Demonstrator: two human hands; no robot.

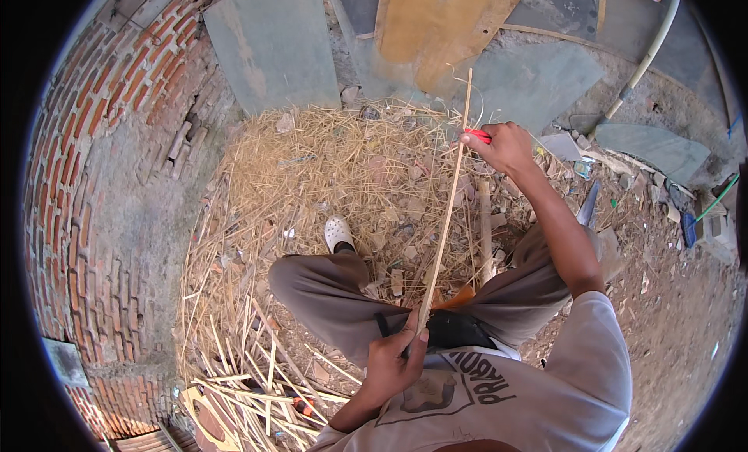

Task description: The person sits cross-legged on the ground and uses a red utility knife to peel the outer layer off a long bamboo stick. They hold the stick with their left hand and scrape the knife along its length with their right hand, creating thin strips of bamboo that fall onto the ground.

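We saw the long bamboo strip [446, 203] running away from the body, our left hand [393, 358] pinching its near end, our right hand [502, 144] closed on a red-handled tool [478, 135] against its far part.

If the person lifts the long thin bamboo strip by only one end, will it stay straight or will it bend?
Probably it bends: the bamboo strip is long and very thin, and already curves slightly between the left hand and right hand. It looks light, like the shavings below. Such a thin strip might snap if flexed hard.
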